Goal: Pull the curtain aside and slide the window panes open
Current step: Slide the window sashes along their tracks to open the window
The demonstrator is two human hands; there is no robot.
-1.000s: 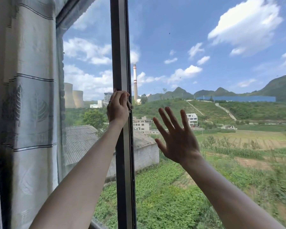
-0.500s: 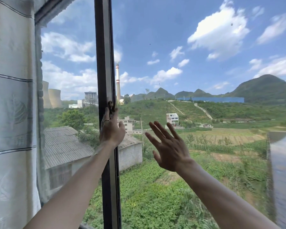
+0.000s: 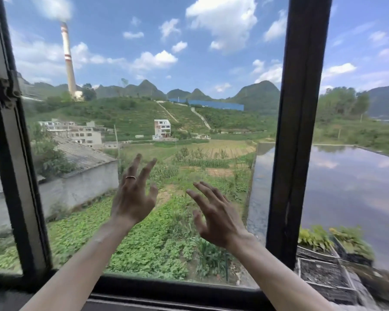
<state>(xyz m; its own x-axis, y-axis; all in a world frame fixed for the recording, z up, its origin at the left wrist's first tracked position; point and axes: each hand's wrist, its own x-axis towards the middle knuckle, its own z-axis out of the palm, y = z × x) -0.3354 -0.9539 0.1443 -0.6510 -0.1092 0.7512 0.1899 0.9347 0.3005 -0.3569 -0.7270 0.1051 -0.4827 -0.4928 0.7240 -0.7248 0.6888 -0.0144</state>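
left hand (image 3: pixel 133 198): spread wide, holding nothing, centre frame | right hand (image 3: pixel 218 217): likewise empty, fingers splayed, just beside it | pane stile (image 3: pixel 294 131): upright dark bar right of both hands, right hand nearer; judged next push target | latched stile (image 3: pixel 11 153): far left | curtain: out of shot | containers: none

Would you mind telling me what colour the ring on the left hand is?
The ring on the left hand looks reddish-copper, seen in the head view.

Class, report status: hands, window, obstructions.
Left hand and right hand open, holding nothing. Both raised between the window frames. Curtain out of view. Nothing blocking.
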